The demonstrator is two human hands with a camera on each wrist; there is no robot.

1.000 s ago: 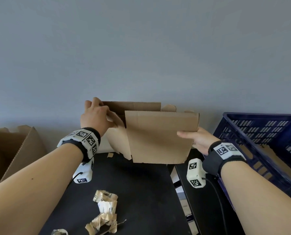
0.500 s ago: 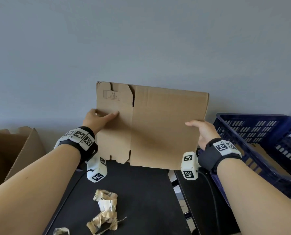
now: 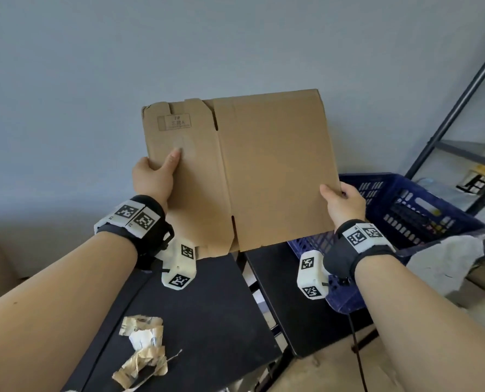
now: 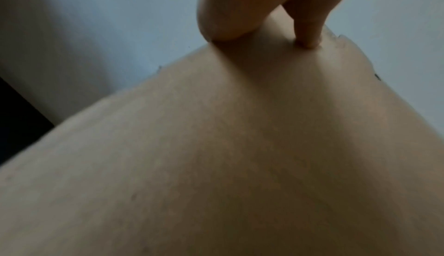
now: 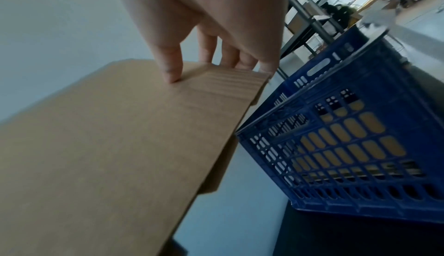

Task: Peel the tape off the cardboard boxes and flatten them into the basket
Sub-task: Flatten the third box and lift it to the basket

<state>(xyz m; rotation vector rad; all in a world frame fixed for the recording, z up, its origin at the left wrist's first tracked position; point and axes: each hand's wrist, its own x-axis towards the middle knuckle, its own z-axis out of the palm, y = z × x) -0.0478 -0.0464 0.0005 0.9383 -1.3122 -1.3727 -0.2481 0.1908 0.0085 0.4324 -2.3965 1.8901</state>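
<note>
While both hands pinch it by its side edges, the flattened cardboard box [image 3: 252,168] stands upright at frame centre, left hand [image 3: 153,179] on its left edge, right hand [image 3: 344,205] on its right. Its lower edge hangs clear above the black table [image 3: 207,312]; the blue basket [image 3: 422,210] sits open at right, just beside it.

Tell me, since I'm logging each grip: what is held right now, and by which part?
The flattened cardboard box: left hand grips its left edge, right hand its lower right edge, thumbs on the near face.
</note>
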